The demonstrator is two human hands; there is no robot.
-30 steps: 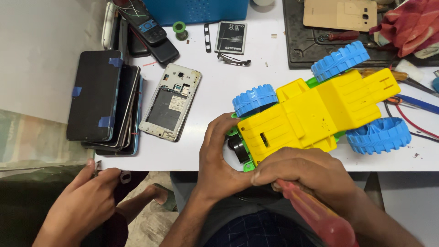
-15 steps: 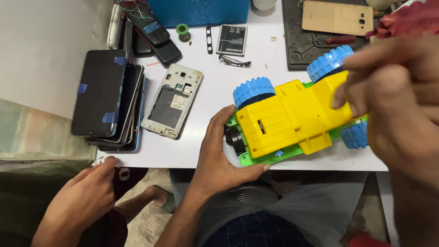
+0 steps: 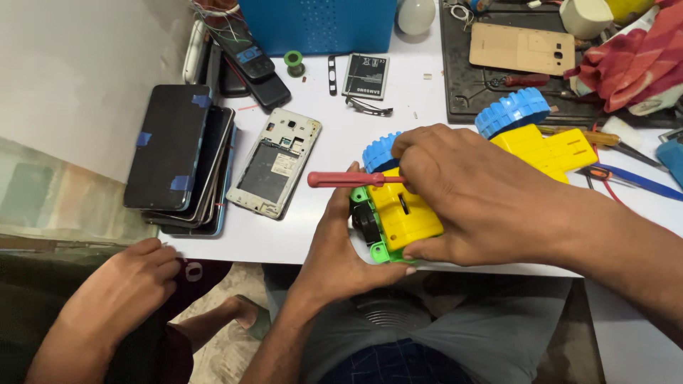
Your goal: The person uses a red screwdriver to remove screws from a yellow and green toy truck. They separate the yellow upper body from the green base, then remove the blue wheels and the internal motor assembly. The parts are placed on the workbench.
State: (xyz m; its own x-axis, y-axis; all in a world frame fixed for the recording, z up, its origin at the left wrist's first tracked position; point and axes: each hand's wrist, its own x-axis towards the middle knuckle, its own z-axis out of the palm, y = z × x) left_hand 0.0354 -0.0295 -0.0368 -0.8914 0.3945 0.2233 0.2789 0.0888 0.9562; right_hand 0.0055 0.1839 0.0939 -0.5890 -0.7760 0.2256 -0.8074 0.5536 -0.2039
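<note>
My left hand (image 3: 341, 249) is cupping the yellow toy truck (image 3: 427, 206) — my right hand (image 3: 469, 195) is pinching the red-handled screwdriver (image 3: 348, 179) against it, grip pressed together.

We see a yellow toy truck (image 3: 548, 146) with blue wheels and green base lying upside down at the table's near edge, and a red-handled screwdriver (image 3: 348, 179) lying level across its left end.

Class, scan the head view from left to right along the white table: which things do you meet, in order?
Stack of dark phones → opened phone without its back cover → red-handled screwdriver in the right hand → yellow toy vehicle, steadied by the left hand → red cloth.
</note>
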